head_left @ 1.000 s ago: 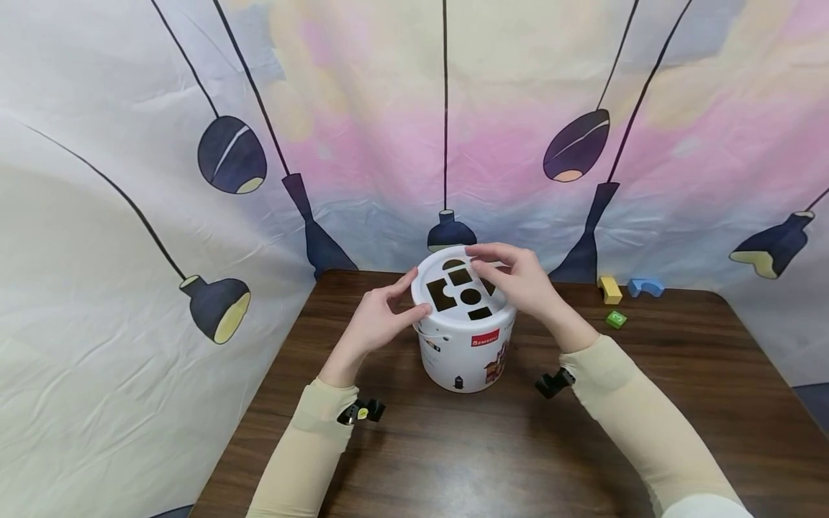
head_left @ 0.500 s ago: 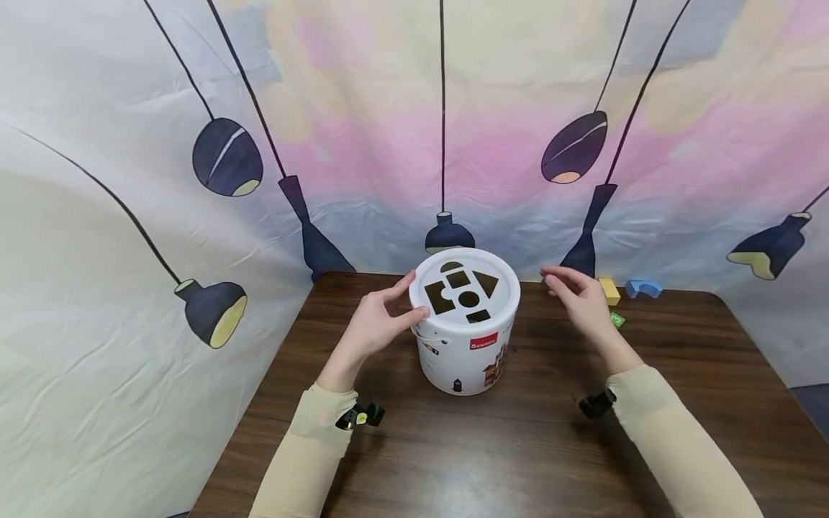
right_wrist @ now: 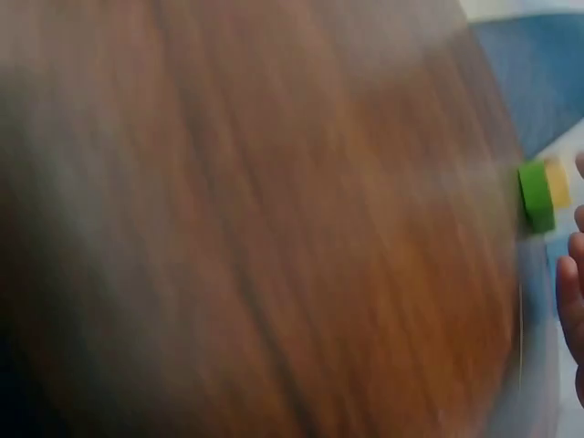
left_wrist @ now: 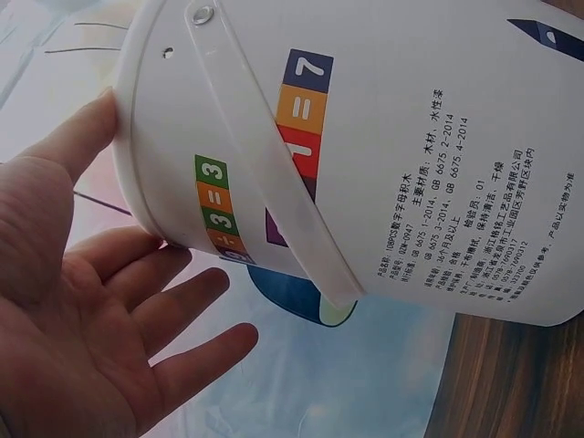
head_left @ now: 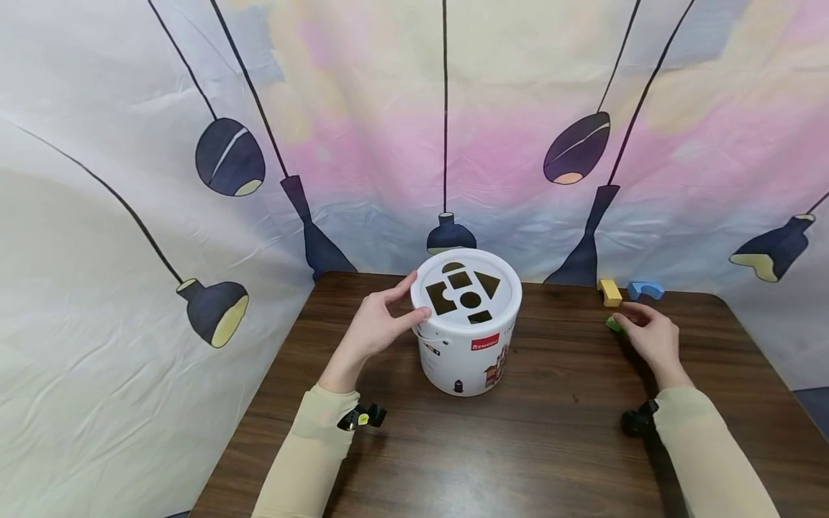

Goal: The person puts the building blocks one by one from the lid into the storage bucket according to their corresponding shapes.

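Observation:
A white bucket (head_left: pixel 463 360) stands upright on the table, its lid (head_left: pixel 505 288) cut with several shaped holes. My left hand (head_left: pixel 382 324) touches the left side of the lid rim with thumb and index finger. In the left wrist view the other fingers of the left hand (left_wrist: pixel 100 310) are spread, off the bucket wall (left_wrist: pixel 383 137). My right hand (head_left: pixel 650 342) is beside a small green block (head_left: pixel 612 324), partly covering it in the head view. In the right wrist view, where only some fingertips (right_wrist: pixel 570 292) show, a gap separates them from the green block (right_wrist: pixel 537 196).
A yellow block (head_left: pixel 609 293) with a notch and a blue arch block (head_left: pixel 645 290) lie just behind the green one, near the table's back edge. Behind the dark wooden table (head_left: pixel 518 446) hangs a cloth (head_left: pixel 376 144) printed with lamps. The bucket's handle (left_wrist: pixel 265 155) hangs down.
My right hand has left the bucket lid and moved right to the green block, uncovering the triangular hole. The left hand and bucket have stayed in place.

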A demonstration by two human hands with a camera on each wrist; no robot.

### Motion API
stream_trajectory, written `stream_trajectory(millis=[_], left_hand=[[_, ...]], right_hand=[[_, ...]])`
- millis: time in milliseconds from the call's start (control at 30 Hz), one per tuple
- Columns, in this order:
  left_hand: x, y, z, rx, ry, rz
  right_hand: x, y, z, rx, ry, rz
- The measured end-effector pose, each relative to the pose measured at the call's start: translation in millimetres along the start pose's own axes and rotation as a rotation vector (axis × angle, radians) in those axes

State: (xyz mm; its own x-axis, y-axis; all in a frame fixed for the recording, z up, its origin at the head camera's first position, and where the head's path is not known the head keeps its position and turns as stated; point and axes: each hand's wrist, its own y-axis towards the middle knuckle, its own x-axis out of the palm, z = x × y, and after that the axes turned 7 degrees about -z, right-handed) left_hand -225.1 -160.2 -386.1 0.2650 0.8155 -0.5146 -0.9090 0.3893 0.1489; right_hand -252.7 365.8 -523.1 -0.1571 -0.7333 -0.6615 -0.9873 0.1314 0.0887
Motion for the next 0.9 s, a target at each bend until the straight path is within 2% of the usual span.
stream_trajectory(millis=[200,333,633,900], left_hand=[[0.6,-0.8,-1.3,0.005,-0.010,-0.001],[0.5,-0.9,-1.5,0.009,-0.031,-0.005],[0.6,-0.5,1.0,-0.013,-0.004,-0.010],[0.4,0.0,-0.4,-0.002,-0.018,-0.006]], right_hand=[[-9,0.9,10,0.065,-0.003,-0.162],[-11,3.2,11,0.080,-0.006,-0.213],[-9,3.7,14,0.107,-0.003,-0.199],[-6,4.2,13,0.124,0.031,-0.184]])
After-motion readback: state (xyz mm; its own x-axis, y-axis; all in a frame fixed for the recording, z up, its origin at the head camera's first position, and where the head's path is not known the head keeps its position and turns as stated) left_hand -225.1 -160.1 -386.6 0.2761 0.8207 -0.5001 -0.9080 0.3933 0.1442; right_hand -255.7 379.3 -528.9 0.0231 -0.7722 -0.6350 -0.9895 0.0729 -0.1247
